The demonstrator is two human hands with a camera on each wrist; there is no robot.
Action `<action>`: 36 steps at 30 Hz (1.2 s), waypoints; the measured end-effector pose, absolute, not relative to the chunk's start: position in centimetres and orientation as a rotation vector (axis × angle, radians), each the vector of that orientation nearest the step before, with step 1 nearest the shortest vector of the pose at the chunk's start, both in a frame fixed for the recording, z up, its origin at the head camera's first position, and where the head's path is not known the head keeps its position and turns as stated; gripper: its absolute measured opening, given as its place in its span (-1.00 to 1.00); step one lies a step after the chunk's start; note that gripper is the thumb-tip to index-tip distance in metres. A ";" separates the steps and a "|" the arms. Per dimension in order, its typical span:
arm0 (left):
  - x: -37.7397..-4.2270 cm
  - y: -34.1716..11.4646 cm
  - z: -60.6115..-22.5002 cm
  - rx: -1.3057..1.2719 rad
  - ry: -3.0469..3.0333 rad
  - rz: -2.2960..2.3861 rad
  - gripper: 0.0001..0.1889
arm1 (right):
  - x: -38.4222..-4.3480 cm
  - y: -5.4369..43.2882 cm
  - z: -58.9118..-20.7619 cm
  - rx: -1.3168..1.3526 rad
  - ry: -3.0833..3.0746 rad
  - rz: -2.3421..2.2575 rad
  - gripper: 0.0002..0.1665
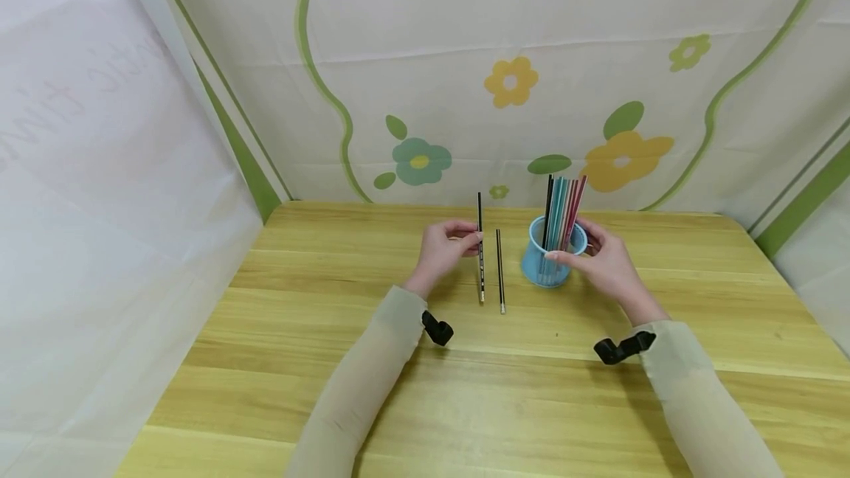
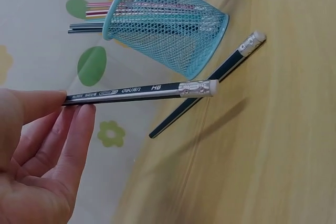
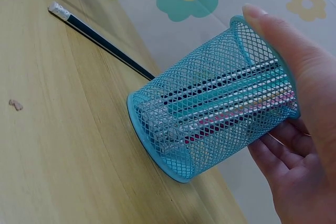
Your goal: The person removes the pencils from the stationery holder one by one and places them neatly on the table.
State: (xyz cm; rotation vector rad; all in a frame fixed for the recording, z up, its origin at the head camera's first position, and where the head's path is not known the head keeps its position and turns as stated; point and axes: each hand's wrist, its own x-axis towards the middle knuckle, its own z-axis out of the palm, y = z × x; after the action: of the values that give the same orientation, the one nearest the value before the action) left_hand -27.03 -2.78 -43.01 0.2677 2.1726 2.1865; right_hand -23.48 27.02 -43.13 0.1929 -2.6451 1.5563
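Toward the far side of the wooden desk (image 1: pixel 491 404), the left hand (image 1: pixel 443 248) reaches in from the left, its forearm slanting forward and inward, and pinches a black HB pencil (image 2: pixel 123 94) between thumb and fingertips. The pencil hovers above the wood, its white eraser end toward the person, and its shadow falls on the desk apart from it.

The right hand (image 1: pixel 609 268) comes in from the other side and grips the blue mesh pencil cup (image 3: pixel 210 106) near its rim, the thumb on the near side and the other fingers curled behind. The cup is upright, holding a bunch of black, teal, pale and red pencils (image 1: pixel 564 205) that stick out above the rim.

Between the held pencil and the cup lies a second black pencil (image 1: pixel 500 270), roughly parallel to the first. A small brown scrap (image 3: pixel 16 105) rests nearer the person. Black wrist devices (image 1: pixel 437 329) sit at both cuffs, and behind the desk hangs a white flower-printed sheet (image 1: pixel 425 13).
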 end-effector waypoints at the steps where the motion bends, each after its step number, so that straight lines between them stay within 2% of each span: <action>1: -27.0 -2.7 -43.1 0.257 2.172 2.180 -0.82 | -23.5 27.0 -43.1 0.194 -2.645 1.557 0.12; 36: -27.5 -1.2 -45.8 -0.022 2.145 2.033 -0.71 | -23.4 27.2 -43.3 0.199 -2.631 1.566 0.12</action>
State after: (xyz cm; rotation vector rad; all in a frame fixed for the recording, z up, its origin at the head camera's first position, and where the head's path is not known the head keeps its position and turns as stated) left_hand -27.51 -1.19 -45.78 -0.0219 2.1445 2.0331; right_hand -23.41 27.19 -43.28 0.1990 -2.6314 1.5656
